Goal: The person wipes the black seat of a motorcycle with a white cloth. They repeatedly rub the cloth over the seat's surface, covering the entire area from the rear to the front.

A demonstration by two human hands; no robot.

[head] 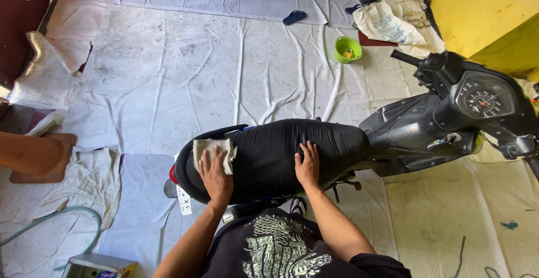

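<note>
A black motorbike stands crosswise in front of me, its long black seat point(269, 149) in the middle and its handlebar and round dial point(483, 101) at the right. My left hand point(215, 172) presses a pale folded cloth point(212, 150) onto the rear end of the seat. My right hand point(307, 165) lies flat on the seat's middle, fingers spread, holding nothing.
Dirty white sheets point(168, 70) cover the floor. A green bowl point(348, 49) and a printed sack point(387, 25) lie beyond the bike, with sandals point(294, 17) farther back. A yellow wall point(483, 8) is at the right. A hose point(62, 216) and a small box point(98, 265) lie at the lower left.
</note>
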